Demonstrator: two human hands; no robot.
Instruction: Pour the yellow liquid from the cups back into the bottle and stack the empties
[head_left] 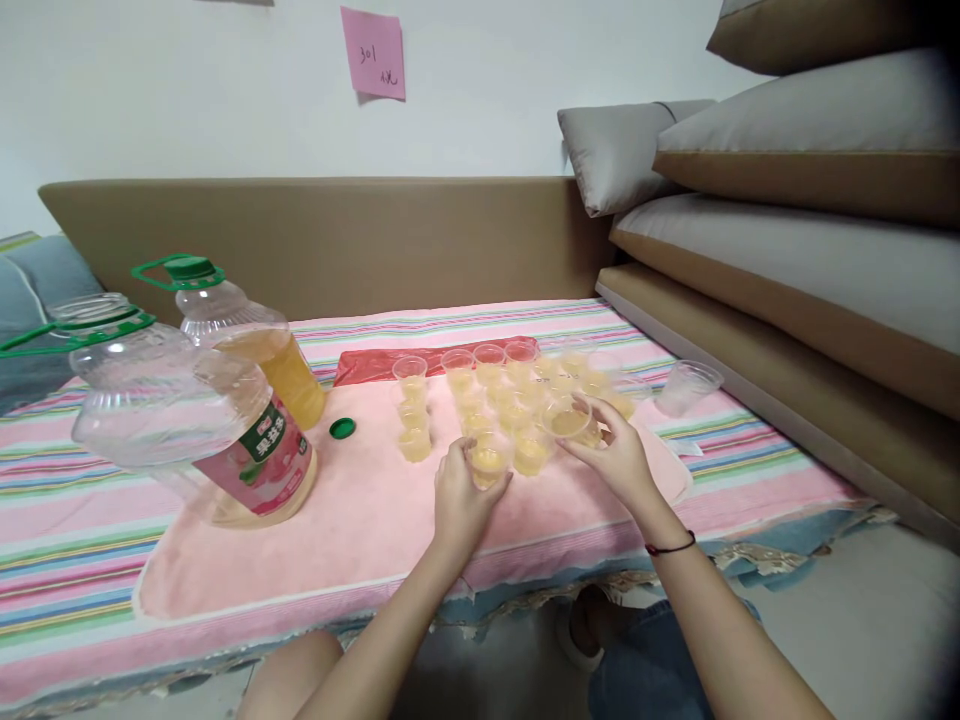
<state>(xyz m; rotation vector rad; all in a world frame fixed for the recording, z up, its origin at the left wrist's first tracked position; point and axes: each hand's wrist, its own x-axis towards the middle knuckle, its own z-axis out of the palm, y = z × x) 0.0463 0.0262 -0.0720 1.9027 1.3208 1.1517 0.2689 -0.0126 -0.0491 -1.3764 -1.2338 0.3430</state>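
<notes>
Left hand (pixel 463 492): fingers closing around the sides of one clear cup (pixel 489 458) holding pale yellow liquid, this cup serving as the clock's centre. Right hand (pixel 619 458): fingers gripping a second clear cup (pixel 568 422), also containing yellow liquid, at 2 o'clock; whether either base is touching the mat, cannot tell. Bracelet (pixel 671 546), dark, circling the right wrist. Cup cluster (pixel 514 408), several rows with yellow liquid, standing close together from 12 to 1 o'clock. Cup column (pixel 414 440), similarly filled, standing at 11 o'clock, apart from the cluster. Red plastic sheet (pixel 364 367), lying behind the cups toward 11 o'clock. Green cap (pixel 343 429), lying loose at 9 o'clock. Open bottle (pixel 255 455), large, pink-labelled, standing farther out at 9 o'clock; capped bottle (pixel 289 375), holding more yellow liquid, standing behind it at 10 o'clock. Clear plastic cup (pixel 686 388), lying tilted between 2 and 3 o'clock. Pink mat (pixel 352 540), bearing the held cups' neighbours and spreading over the striped cloth (pixel 60 510). Cushions (pixel 802 240), grey and brown, piling up at 2 o'clock.
</notes>
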